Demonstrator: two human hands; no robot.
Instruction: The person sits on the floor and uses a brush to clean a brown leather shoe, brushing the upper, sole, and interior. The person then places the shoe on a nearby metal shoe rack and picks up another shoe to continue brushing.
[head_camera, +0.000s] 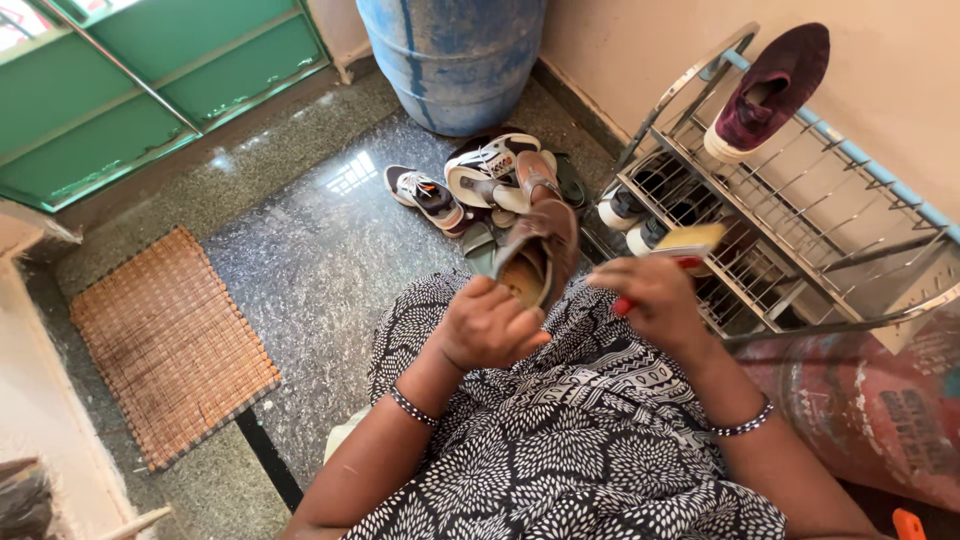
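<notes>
on the far left i see a green door (150, 90) standing at the far edge of the grey speckled floor (300, 270), and nearer, on the left, a woven brown mat (170, 345) lying flat beside a pale ledge. moving right, a blue barrel (450, 55) stands far off against the wall, and just in front of it a heap of loose shoes (480, 180) lies on the floor, a white trainer and a dark one among them, touching one another. in the middle, over my lap in its black and white patterned cloth (570, 440), my left hand (488, 325) is closed around a brown shoe (540, 255), gripping it at the near end so that the sole side lifts away toward the pile; the shoe partly hides the pile behind it. just to the right my right hand (655, 300) is wrapped around the red handle of a brush (685, 245), whose pale bristle head points left toward the brown shoe, close to it, though i cannot tell if they touch. behind the brush a metal shoe rack (800, 220) leans along the right wall, with a maroon shoe (770, 90) on its top bars and dark shoes with white soles (630, 205) tucked on a lower shelf. near right, a faded red drum (860, 400) sits beside my arm.
</notes>
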